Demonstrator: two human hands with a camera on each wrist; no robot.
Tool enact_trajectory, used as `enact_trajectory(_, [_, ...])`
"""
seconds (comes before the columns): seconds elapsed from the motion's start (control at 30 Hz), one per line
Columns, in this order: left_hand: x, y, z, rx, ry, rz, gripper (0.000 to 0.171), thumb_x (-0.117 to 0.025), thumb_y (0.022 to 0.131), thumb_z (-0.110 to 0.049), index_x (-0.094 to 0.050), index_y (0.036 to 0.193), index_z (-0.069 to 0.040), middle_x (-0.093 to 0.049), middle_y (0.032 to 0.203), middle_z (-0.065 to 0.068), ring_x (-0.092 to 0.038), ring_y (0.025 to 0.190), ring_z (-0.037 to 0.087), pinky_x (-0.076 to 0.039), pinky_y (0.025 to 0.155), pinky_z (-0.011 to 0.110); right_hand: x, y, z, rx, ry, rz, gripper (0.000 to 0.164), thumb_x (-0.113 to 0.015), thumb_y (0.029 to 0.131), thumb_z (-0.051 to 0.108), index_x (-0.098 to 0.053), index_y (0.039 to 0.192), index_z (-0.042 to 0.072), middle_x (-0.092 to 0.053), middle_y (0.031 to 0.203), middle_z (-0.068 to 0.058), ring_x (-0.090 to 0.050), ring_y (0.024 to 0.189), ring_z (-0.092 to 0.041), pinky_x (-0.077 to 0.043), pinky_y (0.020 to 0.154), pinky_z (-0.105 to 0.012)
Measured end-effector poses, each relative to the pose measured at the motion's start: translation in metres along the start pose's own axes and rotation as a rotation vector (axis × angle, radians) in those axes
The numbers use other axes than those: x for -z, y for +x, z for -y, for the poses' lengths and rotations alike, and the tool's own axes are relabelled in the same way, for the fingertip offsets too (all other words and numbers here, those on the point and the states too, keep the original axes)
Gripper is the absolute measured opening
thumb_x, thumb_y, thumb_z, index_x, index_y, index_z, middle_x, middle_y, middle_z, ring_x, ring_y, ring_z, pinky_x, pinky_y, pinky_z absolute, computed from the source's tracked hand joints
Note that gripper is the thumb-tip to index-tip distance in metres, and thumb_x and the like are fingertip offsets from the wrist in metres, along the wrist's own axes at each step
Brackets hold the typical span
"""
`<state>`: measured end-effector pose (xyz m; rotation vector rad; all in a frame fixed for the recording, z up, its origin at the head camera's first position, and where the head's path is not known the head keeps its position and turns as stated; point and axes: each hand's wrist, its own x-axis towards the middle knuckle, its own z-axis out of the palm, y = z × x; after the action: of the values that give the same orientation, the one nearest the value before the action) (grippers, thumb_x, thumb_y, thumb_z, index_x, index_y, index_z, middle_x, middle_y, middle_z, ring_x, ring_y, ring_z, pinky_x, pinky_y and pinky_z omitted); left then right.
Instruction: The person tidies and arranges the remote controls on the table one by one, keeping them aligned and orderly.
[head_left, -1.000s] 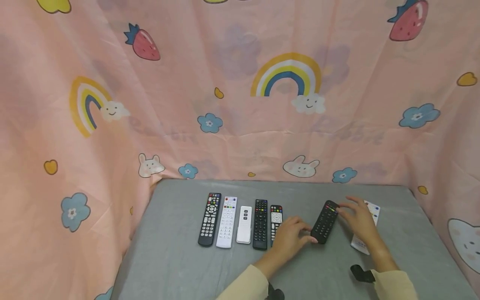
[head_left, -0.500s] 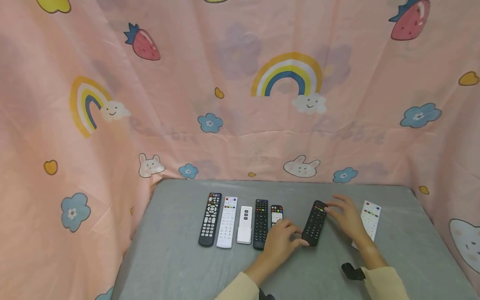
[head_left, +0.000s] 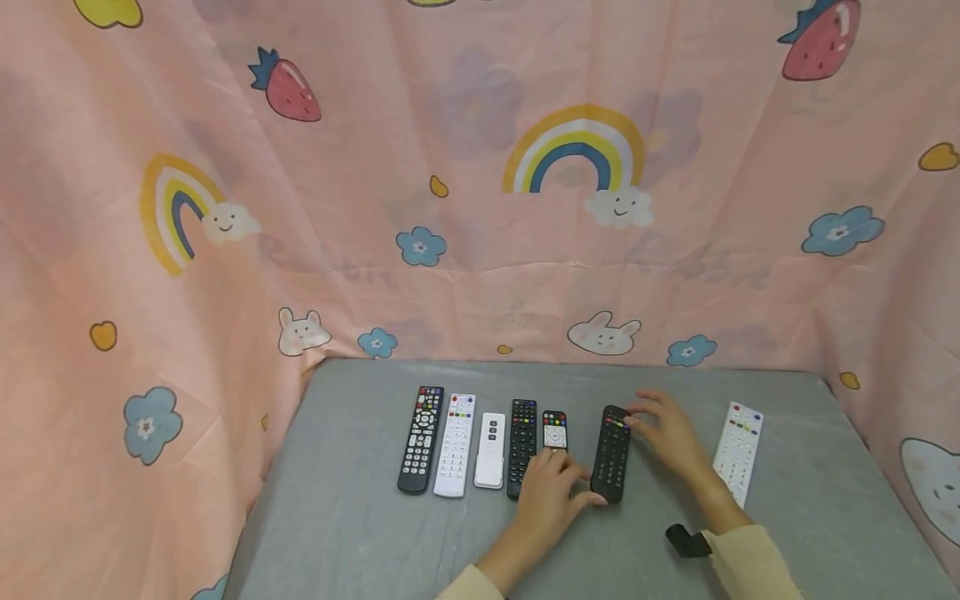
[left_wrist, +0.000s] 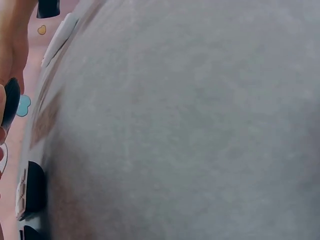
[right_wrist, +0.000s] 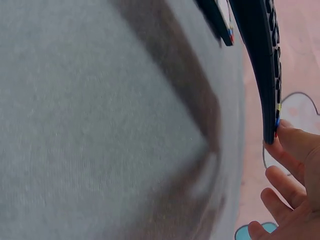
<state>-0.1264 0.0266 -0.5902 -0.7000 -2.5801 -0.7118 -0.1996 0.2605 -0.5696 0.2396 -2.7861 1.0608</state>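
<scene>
A slim black remote control (head_left: pixel 611 455) is held between both hands, nearly upright in the head view. My left hand (head_left: pixel 546 493) pinches its near end with thumb and fingers; the dark rounded end (left_wrist: pixel 11 102) shows at the left edge of the left wrist view. With thumb and index finger my right hand (head_left: pixel 671 435) pinches the far end, the other fingers spread apart. In the right wrist view the black remote (right_wrist: pixel 265 65) hangs above the table, its shadow below. A small black remote with a white button panel (head_left: pixel 555 429) lies partly hidden behind my left hand.
Left of the hands, a row on the grey table (head_left: pixel 337 517) holds a black remote (head_left: pixel 420 440), a white one (head_left: pixel 454 446), a short white one (head_left: pixel 490 450) and another black one (head_left: pixel 522 442). Another white remote (head_left: pixel 738 450) lies at right. A pink patterned curtain (head_left: pixel 480 292) hangs behind.
Both hands have moved left with the black remote, which has turned from slanted to nearly upright. The white remote at right has come out from behind the right hand.
</scene>
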Motion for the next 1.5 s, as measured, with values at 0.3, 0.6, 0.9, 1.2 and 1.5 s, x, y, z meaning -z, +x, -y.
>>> enact_trajectory(0.3, [-0.005, -0.013, 0.004, -0.008, 0.063, -0.067, 0.038, -0.071, 0.07, -0.063, -0.072, 0.085, -0.029, -0.06, 0.092, -0.015, -0.048, 0.085, 0.003, -0.037, 0.076, 0.019, -0.013, 0.003, 0.01, 0.001, 0.005, 0.026, 0.024, -0.069, 0.089, 0.012, -0.071, 0.107, -0.004, -0.053, 0.135, -0.029, -0.045, 0.129, -0.05, -0.034, 0.107, -0.065])
enact_trajectory(0.6, [-0.007, -0.02, 0.007, 0.009, 0.072, -0.093, 0.042, -0.074, 0.065, -0.064, -0.073, 0.084, -0.027, -0.06, 0.099, -0.012, -0.049, 0.093, 0.005, -0.038, 0.08, 0.023, -0.024, 0.005, 0.013, 0.019, -0.042, 0.044, 0.025, -0.07, 0.089, 0.014, -0.071, 0.108, -0.002, -0.055, 0.134, -0.027, -0.048, 0.127, -0.049, -0.037, 0.105, -0.064])
enact_trajectory(0.9, [-0.011, -0.023, 0.009, 0.039, 0.085, -0.079, 0.044, -0.078, 0.062, -0.063, -0.071, 0.086, -0.027, -0.059, 0.103, -0.012, -0.049, 0.096, 0.006, -0.039, 0.082, 0.026, -0.035, 0.009, 0.02, 0.012, -0.049, 0.038, 0.024, -0.07, 0.089, 0.014, -0.071, 0.108, -0.002, -0.055, 0.134, -0.028, -0.049, 0.127, -0.048, -0.037, 0.106, -0.064])
enact_trajectory(1.2, [-0.016, -0.023, 0.011, 0.012, 0.134, -0.142, 0.045, -0.078, 0.059, -0.065, -0.069, 0.083, -0.027, -0.059, 0.1, -0.011, -0.05, 0.094, 0.007, -0.039, 0.082, 0.026, -0.041, 0.012, 0.02, -0.044, -0.045, 0.069, 0.026, -0.068, 0.091, 0.015, -0.07, 0.111, -0.001, -0.053, 0.136, -0.027, -0.047, 0.13, -0.048, -0.035, 0.108, -0.063])
enact_trajectory(1.5, [-0.019, -0.022, 0.011, 0.038, 0.154, -0.147, 0.046, -0.08, 0.057, -0.064, -0.07, 0.082, -0.027, -0.058, 0.097, -0.012, -0.049, 0.093, 0.007, -0.038, 0.081, 0.025, -0.044, 0.016, 0.018, -0.05, -0.034, 0.072, 0.026, -0.068, 0.092, 0.015, -0.069, 0.111, -0.002, -0.054, 0.136, -0.027, -0.047, 0.13, -0.047, -0.035, 0.109, -0.063])
